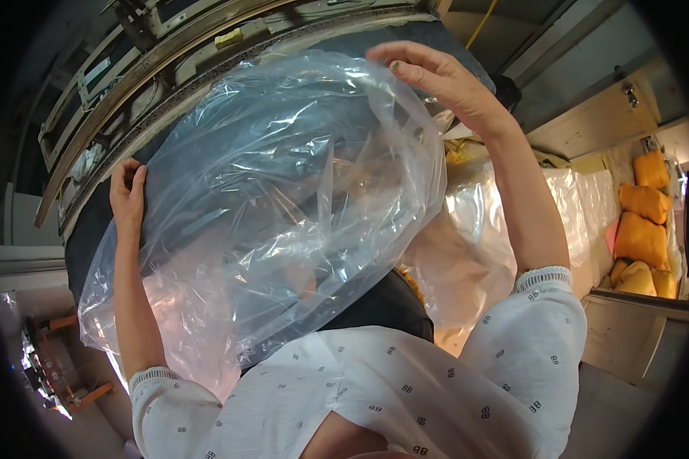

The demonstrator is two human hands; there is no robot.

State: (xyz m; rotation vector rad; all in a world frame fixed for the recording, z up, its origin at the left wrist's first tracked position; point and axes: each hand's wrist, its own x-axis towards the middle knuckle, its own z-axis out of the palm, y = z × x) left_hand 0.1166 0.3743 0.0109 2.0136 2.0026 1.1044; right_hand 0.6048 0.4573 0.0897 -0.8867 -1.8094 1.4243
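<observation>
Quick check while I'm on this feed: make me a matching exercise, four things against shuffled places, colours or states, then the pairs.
1. left hand
2. plastic sheet
3. right hand
4. stacked bundles

A. orange, at the picture's far right
B. near the sheet's top edge, fingers extended
C. at the sheet's left edge, fingers curled
D. clear and wrinkled

Pairs: 1-C, 2-D, 3-B, 4-A

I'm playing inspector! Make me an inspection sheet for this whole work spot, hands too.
Surface: dark tabletop, partly covered.
Job's things: clear plastic film, wrinkled, spread wide.
Clutter: small yellow block beyond the tabletop.
Hands: left hand curled at the film's left edge, grip unclear; right hand loosely open by the far edge.
Cables: thin yellow line at upper right, maybe a cord.
Surroundings: long rail at upper left, orange bundles at right.
</observation>
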